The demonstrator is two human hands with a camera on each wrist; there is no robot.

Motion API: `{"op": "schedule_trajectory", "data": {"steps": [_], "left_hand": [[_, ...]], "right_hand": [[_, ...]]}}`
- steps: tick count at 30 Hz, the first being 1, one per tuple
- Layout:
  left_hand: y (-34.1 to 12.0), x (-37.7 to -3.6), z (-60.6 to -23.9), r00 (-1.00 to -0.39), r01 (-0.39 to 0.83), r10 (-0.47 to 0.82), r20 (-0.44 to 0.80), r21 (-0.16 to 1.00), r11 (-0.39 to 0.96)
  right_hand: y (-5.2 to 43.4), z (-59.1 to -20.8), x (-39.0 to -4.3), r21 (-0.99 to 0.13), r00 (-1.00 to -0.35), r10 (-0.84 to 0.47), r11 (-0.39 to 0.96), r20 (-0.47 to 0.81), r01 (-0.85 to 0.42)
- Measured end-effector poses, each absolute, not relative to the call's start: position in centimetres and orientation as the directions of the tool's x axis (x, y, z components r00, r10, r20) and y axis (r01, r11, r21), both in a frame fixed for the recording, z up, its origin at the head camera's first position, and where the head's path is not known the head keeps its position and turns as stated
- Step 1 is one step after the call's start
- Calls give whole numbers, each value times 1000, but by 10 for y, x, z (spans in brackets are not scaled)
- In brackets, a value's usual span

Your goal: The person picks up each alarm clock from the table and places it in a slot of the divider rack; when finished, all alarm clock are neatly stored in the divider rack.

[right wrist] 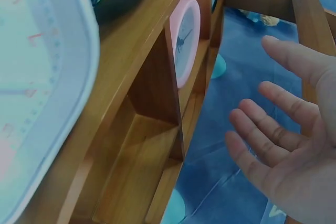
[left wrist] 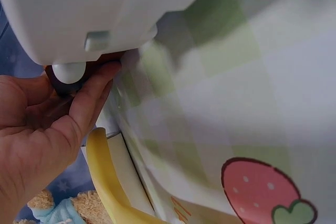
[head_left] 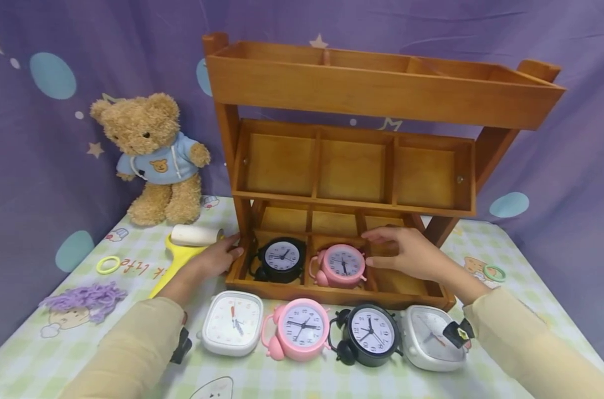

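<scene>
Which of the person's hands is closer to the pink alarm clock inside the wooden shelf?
The right hand. It hovers open just right of the pink alarm clock, over the neighbouring compartment. The left hand rests at the wooden shelf's left end, beyond the black alarm clock.

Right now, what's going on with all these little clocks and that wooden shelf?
A person is working at a wooden shelf on a table. Its bottom tray holds a black clock and a pink clock; the compartment to their right has no clock in it. The left hand rests on the tray's left end, and the right hand hovers open over the tray. Four more clocks sit in a row in front.
</scene>
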State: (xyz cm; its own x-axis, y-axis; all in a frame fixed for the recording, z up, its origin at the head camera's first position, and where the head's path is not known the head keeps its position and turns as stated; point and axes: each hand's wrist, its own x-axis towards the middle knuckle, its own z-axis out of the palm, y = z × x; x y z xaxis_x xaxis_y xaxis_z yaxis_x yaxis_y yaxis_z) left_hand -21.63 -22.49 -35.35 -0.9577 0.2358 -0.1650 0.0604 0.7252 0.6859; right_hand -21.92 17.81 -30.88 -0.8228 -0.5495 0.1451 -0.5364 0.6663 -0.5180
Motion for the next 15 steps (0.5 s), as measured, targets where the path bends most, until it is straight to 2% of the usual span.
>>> {"op": "schedule_trajectory", "data": {"steps": [15], "left_hand": [[-223,-217,-353,-947,-37,210,-242,734,678]], "right_hand": [[224,-311,-189,-555,-854,-469,658,226,-509]]}}
